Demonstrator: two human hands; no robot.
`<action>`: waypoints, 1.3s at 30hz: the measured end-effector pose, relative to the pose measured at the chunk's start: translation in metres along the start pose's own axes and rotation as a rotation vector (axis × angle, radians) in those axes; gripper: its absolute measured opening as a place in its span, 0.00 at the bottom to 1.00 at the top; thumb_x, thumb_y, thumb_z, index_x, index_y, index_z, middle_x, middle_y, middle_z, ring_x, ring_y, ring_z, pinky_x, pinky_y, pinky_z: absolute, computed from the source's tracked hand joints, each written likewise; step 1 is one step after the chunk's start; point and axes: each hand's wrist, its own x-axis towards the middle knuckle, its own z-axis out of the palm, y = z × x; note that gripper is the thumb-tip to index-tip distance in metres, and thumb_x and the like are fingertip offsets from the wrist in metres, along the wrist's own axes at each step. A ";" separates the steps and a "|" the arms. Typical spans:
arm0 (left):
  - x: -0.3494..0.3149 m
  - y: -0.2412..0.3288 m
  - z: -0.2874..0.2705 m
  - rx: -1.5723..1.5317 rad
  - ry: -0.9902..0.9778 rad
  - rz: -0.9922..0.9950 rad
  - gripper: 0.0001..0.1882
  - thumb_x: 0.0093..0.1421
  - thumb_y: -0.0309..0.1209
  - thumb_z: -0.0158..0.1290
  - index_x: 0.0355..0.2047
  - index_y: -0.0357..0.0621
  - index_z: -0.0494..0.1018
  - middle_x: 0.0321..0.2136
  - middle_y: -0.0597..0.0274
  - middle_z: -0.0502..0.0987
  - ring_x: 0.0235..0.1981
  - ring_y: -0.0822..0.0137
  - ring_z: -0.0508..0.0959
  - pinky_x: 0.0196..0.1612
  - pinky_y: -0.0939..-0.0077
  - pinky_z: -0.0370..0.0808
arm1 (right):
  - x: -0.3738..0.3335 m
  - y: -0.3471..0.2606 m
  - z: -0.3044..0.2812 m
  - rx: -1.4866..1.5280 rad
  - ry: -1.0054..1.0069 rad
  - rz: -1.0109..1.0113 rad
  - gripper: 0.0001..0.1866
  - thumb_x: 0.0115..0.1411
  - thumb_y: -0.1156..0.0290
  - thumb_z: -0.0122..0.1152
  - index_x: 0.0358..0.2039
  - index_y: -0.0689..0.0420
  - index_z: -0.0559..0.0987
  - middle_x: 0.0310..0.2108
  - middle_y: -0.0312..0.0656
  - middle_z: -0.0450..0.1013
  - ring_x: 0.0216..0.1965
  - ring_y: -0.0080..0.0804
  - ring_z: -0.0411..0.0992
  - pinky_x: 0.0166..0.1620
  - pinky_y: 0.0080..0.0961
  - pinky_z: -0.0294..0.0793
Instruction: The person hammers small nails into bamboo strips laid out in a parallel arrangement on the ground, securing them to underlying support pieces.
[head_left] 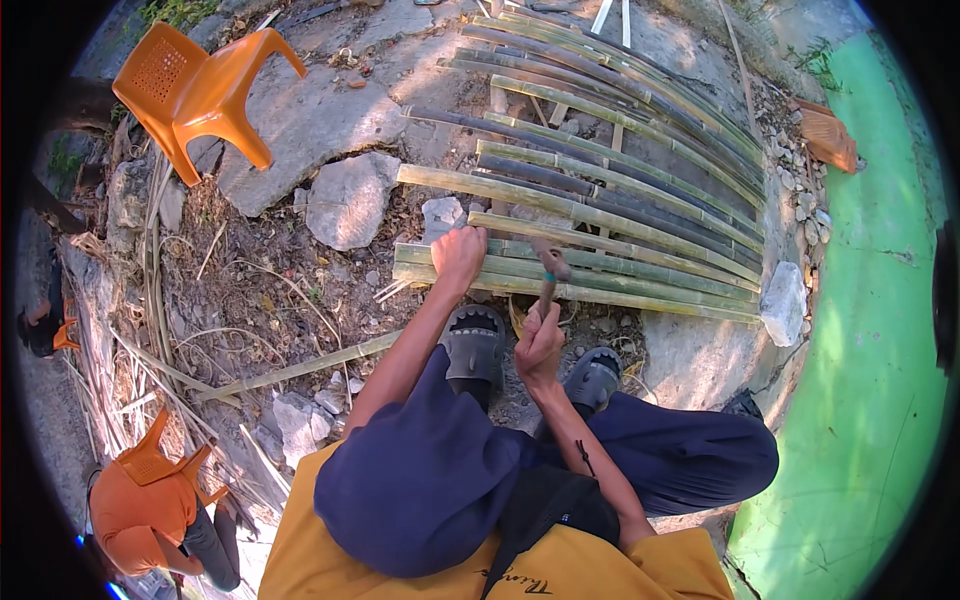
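Left hand [459,258]: closed, fingers curled, at the left ends of the nearest bamboo poles [640,257]; cannot tell whether gripping a pole or something small.
Right hand [540,345]: wrapped tightly round the handle of a hammer [549,291]; to the right of the left hand and closer to the body.
Hammer: held head up, angled toward the poles, with a teal band below the head; head blurred, overlapping the poles in view, contact with them impossible to tell.
Poles: laid side by side in a long row, from just beyond the feet to the top of the view; green, tan and dark, with uneven left ends.
Crosspieces [617,137]: pale wood, running beneath the poles, visible through the gaps.
Pale stone [785,303]: just beside the right ends of the nearest poles.
Shoes [473,350]: dark grey, on the ground, one to each side of the right hand in view.
Clothing: yellow shirt [310,530], dark blue trousers [690,455], black bag [560,505] at the lap.
Ground to the left: flat rock [350,203], long bamboo strip [300,368] lying across the dirt.
Chair [205,100]: orange plastic, upper left, well apart from both hands.
Co-worker [140,520]: lower left, in an orange shirt.
Green floor [860,300]: along the right side.
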 end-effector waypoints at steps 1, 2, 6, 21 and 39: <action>0.000 -0.002 0.000 0.015 -0.004 -0.005 0.27 0.71 0.45 0.43 0.29 0.37 0.83 0.29 0.38 0.83 0.31 0.37 0.84 0.37 0.43 0.78 | 0.001 0.004 0.003 -0.030 -0.024 -0.021 0.09 0.74 0.69 0.45 0.44 0.63 0.69 0.24 0.61 0.73 0.29 0.66 0.76 0.31 0.54 0.71; 0.000 -0.003 0.000 0.030 -0.007 -0.011 0.27 0.71 0.45 0.43 0.29 0.36 0.83 0.29 0.38 0.83 0.31 0.37 0.84 0.37 0.43 0.78 | 0.000 0.008 0.004 -0.028 -0.024 -0.024 0.09 0.74 0.69 0.45 0.44 0.63 0.69 0.24 0.61 0.73 0.29 0.66 0.76 0.31 0.54 0.71; -0.003 0.000 -0.002 0.029 -0.027 -0.031 0.27 0.71 0.45 0.43 0.28 0.36 0.83 0.29 0.38 0.83 0.32 0.38 0.84 0.38 0.43 0.78 | 0.000 -0.001 -0.002 0.028 0.019 0.008 0.09 0.74 0.70 0.46 0.45 0.64 0.69 0.23 0.59 0.72 0.28 0.64 0.76 0.30 0.51 0.71; -0.002 -0.002 0.004 0.028 0.034 -0.028 0.28 0.71 0.44 0.42 0.27 0.38 0.83 0.29 0.37 0.83 0.32 0.37 0.84 0.41 0.42 0.77 | 0.001 0.023 0.014 -0.092 -0.039 -0.032 0.08 0.75 0.69 0.46 0.42 0.61 0.68 0.20 0.53 0.69 0.22 0.58 0.73 0.27 0.47 0.69; -0.001 0.001 0.001 0.002 0.000 -0.022 0.27 0.70 0.45 0.43 0.27 0.38 0.83 0.29 0.38 0.83 0.32 0.38 0.84 0.39 0.41 0.77 | 0.002 0.019 0.011 -0.118 -0.063 -0.059 0.10 0.74 0.69 0.46 0.43 0.63 0.69 0.19 0.58 0.69 0.23 0.62 0.73 0.27 0.50 0.67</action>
